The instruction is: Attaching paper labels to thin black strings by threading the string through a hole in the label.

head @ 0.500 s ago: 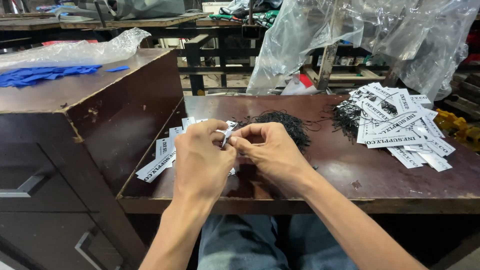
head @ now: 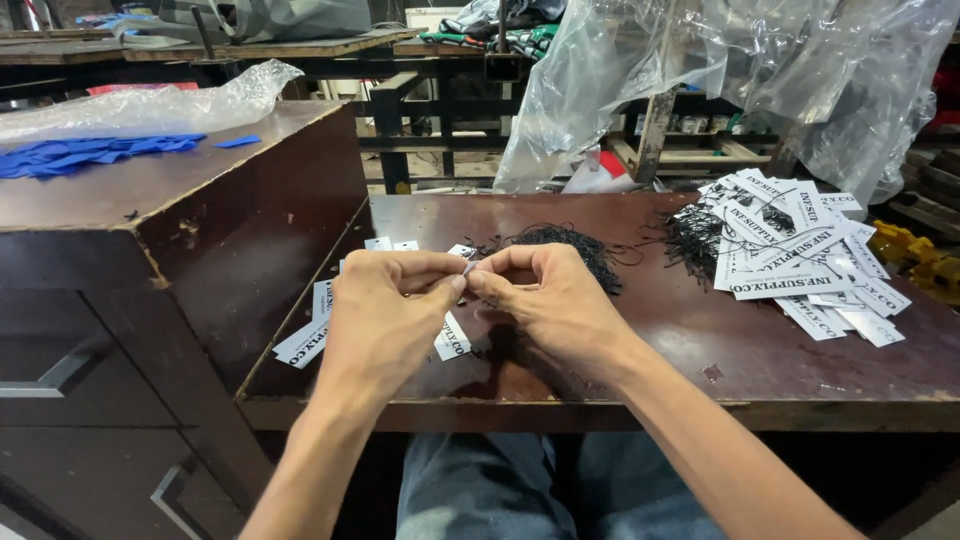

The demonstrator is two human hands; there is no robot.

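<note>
At the centre of the dark brown wooden table (head: pixel 700 350), just above its near edge: both hands are meeting fingertip to fingertip.

Left hand (head: pixel 385 315): it is pinching narrow, thumb and forefinger closing on one side of a small white paper tag (head: pixel 468 267); the tag's far part is hidden by the fingers.

Right hand (head: pixel 545 300): at 3 o'clock of the left, it is pinching the same tag from the other side, fingers narrow.

Black string tangle (head: pixel 570 245): it is lying at 12 o'clock of the hands, just beyond the knuckles.

Step in hand: by my judgement, a string is being threaded through the tag; the string itself is too thin to make out.

Next move: it is likely calling for a steady pinch and a fine pull through the hole.

Loose white printed tags (head: pixel 310 335): they are lying at 9 o'clock, partly under the left hand.

Strung tag pile (head: pixel 790 250): it is sitting at 2 o'clock, well apart.

Against half a second ago: the hands are staying in the same spot, the fingertips now drawing closer together around the tag.
</note>
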